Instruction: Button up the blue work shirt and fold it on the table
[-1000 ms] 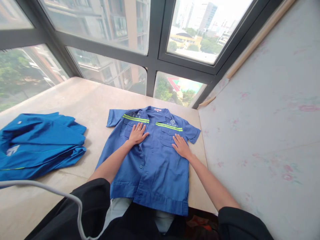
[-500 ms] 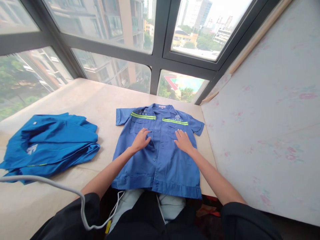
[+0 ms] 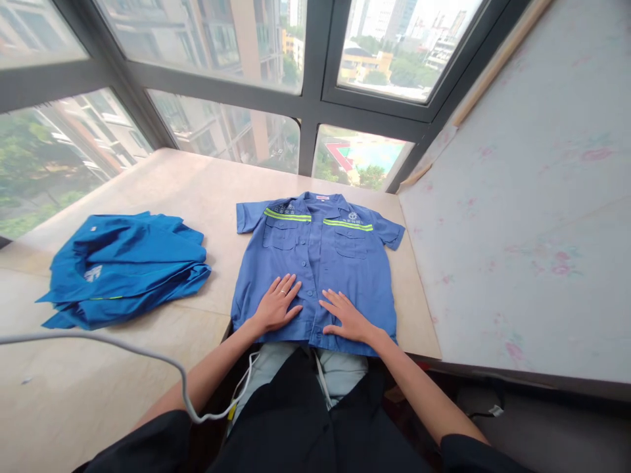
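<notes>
A blue short-sleeved work shirt (image 3: 315, 263) lies face up, collar toward the window, with yellow-green stripes across the chest and white print above them. Its front is unbuttoned, and the hem hangs a little over the table's near edge. My left hand (image 3: 279, 304) rests flat on the lower front beside the button row, fingers spread, a ring on one finger. On the other front panel my right hand (image 3: 346, 316) lies flat too, fingers apart, close to the hem. Neither hand grips the cloth.
To the left a brighter blue garment (image 3: 131, 269) lies in a loose heap on the pale tabletop (image 3: 217, 177). A white cable (image 3: 148, 353) crosses in front of my left arm. Framed windows (image 3: 231, 125) stand behind, and a flower-patterned wall (image 3: 532, 217) borders the right.
Both hands have slid down the shirt from the pocket area to near the hem, staying flat. The shirt's lower front lies closer to the table's edge in view as the camera has shifted.
</notes>
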### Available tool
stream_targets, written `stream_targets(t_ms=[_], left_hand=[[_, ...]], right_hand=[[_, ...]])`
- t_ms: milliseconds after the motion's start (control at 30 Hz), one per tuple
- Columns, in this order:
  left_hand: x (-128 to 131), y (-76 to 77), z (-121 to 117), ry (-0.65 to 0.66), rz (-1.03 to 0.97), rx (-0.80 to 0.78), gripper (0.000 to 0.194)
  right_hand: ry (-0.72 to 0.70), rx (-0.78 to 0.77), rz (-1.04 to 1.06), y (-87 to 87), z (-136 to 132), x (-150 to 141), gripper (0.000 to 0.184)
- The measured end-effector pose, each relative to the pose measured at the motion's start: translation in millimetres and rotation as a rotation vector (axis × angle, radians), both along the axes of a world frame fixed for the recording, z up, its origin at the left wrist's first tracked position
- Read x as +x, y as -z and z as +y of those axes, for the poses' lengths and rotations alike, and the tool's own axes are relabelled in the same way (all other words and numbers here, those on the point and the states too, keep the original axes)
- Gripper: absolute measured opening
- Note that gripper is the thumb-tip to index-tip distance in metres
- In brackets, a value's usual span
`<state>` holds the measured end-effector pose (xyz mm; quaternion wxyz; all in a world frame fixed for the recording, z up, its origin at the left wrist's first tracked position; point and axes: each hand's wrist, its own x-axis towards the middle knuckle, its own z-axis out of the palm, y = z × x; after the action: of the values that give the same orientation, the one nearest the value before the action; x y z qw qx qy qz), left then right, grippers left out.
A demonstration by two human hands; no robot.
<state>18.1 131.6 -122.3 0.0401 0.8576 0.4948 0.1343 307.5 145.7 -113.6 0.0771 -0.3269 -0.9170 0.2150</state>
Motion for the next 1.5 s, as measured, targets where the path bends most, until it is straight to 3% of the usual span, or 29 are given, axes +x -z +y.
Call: stream_targets(t_ms=[100,200,367,567,867,1000,1333,1500], left_hand=[[-2.1,-1.8,3.0,0.010,0.016,-0.001,0.069],[-4.3,-1.5,4.0,0.031,0.030,-0.018,0.072],[-7.5,-0.8,6.2,0.032,0.002,-0.032,0.073],[-7.4,1.7,15.5,-0.062,-0.089,-0.045,0.061],[-12.3,4.3,21.6,-0.039,-0.110,-0.035,0.058],[-11.9,4.7,35.1,-0.041,-0.081,-0.038,0.057],[-0.7,2.4,94.3,-0.051,-0.066,-0.030,0.056],[3.0,-0.3,100.2,-0.088,-0.052,-0.033,0.055]], right_hand=[[0.061,0.068,0.130,10.3,0.7,4.8,0.050],[0.106,0.117,0.197,15.3,-0.3,2.9,0.041],[0.125,0.165,0.245,17.5,-2.2,1.1,0.036],[0.168,0.187,0.289,19.5,-2.1,-0.1,0.034],[0.180,0.172,0.309,18.8,0.9,0.7,0.033],[0.174,0.172,0.302,18.7,13.5,1.2,0.033],[0.207,0.169,0.286,20.2,75.1,4.8,0.034],[0.217,0.163,0.288,16.6,80.2,5.3,0.035]])
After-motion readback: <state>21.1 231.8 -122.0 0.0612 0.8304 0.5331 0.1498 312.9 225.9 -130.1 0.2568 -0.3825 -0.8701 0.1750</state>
